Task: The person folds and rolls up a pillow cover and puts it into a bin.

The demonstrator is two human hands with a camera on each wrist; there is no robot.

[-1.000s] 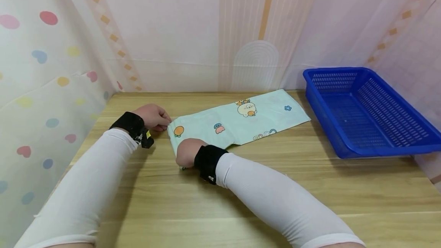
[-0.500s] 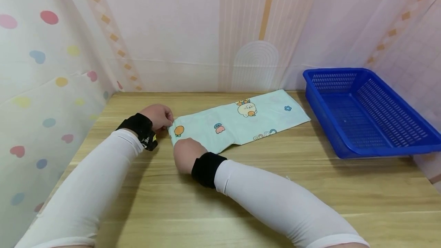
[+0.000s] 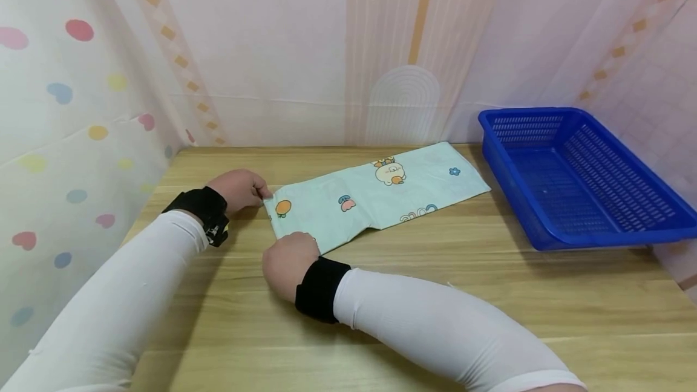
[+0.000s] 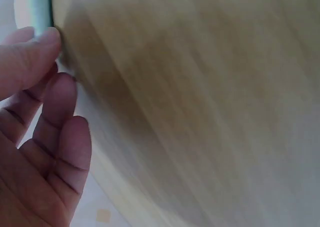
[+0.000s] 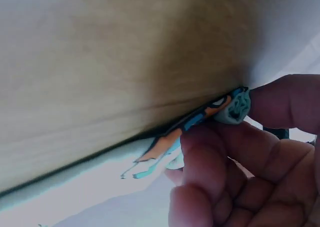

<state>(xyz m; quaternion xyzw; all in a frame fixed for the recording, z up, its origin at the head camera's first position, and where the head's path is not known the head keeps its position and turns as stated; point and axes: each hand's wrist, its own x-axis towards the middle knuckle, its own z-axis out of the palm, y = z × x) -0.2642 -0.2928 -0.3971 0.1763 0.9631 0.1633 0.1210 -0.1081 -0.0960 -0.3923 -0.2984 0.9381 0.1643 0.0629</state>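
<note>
Nearest you, your R sleeve [image 3: 435,325] and L sleeve [image 3: 114,295], both white, come in fr. the near side of the tabletop [image 3: 588,295], w/ a black R wristband [image 3: 322,290] & L wristband [image 3: 197,205] at their ends. Your R hand [image 3: 290,265] grips the near L corner of the cloth [image 3: 376,198]; R wrist view shows a tight little roll there, its end btwn thumb & fingertips. Your L hand [image 3: 238,190], a bit farther off & nr the tabletop's L edge, pinches the cloth's far L corner btwn thumb & finger, other fingers bent. Cloth is a long pale-green strip, slanting fr. L of the tabletop's centre to its back edge, w/ 1 small kink abt midway along the near side. Prints incl. 1 orange, 1 pink tulip, 1 bear, 1 blue flower. Blue basket [image 3: 512,195] sits at the tabletop's back R corner, just beside the cloth's R end. Beyond the back edge hangs a pale pink curtain [image 3: 272,47]; by the L edge, a dotted curtain [image 3: 65,138].
</note>
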